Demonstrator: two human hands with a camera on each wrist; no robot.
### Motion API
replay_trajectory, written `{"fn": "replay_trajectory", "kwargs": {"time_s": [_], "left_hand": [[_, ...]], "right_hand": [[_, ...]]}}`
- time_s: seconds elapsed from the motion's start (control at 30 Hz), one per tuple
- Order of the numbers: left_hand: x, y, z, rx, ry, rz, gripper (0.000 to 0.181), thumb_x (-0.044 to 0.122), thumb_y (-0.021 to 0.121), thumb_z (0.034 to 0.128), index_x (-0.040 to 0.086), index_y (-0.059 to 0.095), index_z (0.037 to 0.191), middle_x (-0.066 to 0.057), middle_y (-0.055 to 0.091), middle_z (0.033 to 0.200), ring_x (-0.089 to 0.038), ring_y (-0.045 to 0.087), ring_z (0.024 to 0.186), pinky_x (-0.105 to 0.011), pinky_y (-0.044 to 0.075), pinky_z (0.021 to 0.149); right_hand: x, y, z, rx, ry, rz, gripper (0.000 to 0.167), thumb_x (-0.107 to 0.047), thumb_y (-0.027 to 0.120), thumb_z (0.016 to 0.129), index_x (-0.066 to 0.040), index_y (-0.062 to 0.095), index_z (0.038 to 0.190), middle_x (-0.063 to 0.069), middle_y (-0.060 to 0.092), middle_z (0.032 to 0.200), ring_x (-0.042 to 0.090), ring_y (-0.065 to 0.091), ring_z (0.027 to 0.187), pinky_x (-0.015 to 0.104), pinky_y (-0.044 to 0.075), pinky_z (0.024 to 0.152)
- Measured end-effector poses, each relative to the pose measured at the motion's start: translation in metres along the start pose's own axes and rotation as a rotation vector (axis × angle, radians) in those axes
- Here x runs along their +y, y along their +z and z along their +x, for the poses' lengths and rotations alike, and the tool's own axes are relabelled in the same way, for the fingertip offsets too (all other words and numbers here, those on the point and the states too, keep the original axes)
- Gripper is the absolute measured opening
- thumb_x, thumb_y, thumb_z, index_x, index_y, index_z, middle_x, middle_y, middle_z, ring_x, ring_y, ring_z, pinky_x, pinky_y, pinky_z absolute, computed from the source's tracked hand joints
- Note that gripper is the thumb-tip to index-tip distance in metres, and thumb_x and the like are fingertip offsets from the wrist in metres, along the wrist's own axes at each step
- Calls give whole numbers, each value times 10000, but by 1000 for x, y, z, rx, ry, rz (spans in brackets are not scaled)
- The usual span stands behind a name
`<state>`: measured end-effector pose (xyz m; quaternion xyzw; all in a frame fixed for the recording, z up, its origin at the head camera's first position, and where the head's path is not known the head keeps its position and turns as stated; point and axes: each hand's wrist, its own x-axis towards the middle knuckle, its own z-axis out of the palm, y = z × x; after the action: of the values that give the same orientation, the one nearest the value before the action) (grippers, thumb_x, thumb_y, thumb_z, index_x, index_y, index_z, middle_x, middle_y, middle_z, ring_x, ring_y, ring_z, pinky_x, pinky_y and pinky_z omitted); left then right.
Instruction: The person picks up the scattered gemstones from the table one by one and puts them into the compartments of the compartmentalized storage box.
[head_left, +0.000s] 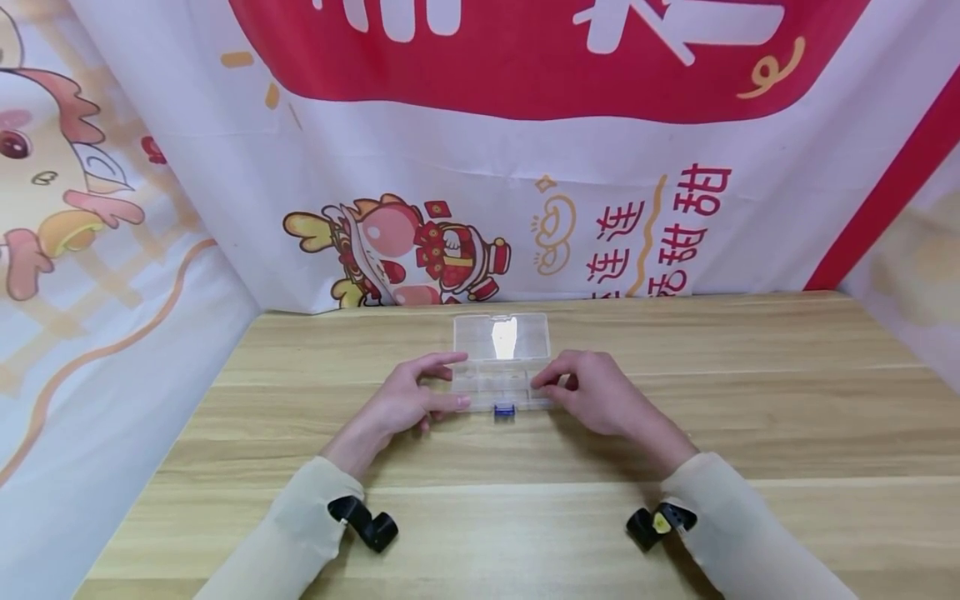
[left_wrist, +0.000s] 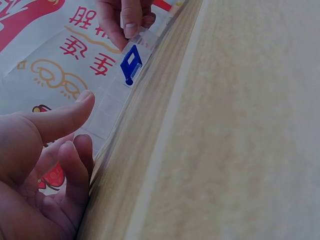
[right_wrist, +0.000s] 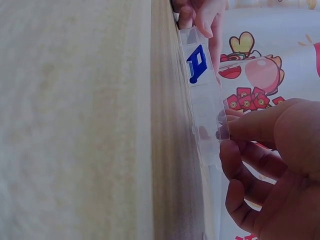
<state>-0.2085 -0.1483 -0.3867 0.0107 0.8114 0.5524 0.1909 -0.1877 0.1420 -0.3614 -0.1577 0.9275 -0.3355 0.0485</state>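
Pinching a thin clear piece [right_wrist: 223, 135] between thumb and forefinger, the right hand [head_left: 592, 390] is working at the end of a clear compartment box [head_left: 491, 382] nearest to it. To that hand's left, the left hand [head_left: 408, 396] is spanning the box's other end, its thumb and forefinger extended and touching the box rather than clenching. The box is lying open between both hands, its lid [head_left: 480, 337] resting just beyond them, its blue latch [head_left: 504, 411] facing the person midway between the hands.
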Motion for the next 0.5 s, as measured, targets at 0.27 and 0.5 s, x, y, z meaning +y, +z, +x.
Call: {"fn": "replay_trajectory", "kwargs": {"time_s": [0.27, 0.5], "left_hand": [[0, 0, 1, 2, -3, 6, 681, 241, 897, 866, 411, 613, 1461, -79, 549, 1452, -165, 574, 658, -244, 459, 506], [1, 0, 0, 5, -5, 10, 681, 235, 896, 866, 406, 614, 1462, -79, 550, 1449, -169, 576, 665, -247, 456, 505]], "right_hand": [[1, -1, 0, -4, -11, 1, 151, -136, 751, 994, -197, 834, 1104, -22, 739, 1021, 169, 574, 853, 292, 492, 736], [3, 0, 0, 4, -33, -8, 150, -127, 758, 987, -194, 836, 1096, -30, 737, 1000, 154, 575, 835, 278, 493, 726]]}}
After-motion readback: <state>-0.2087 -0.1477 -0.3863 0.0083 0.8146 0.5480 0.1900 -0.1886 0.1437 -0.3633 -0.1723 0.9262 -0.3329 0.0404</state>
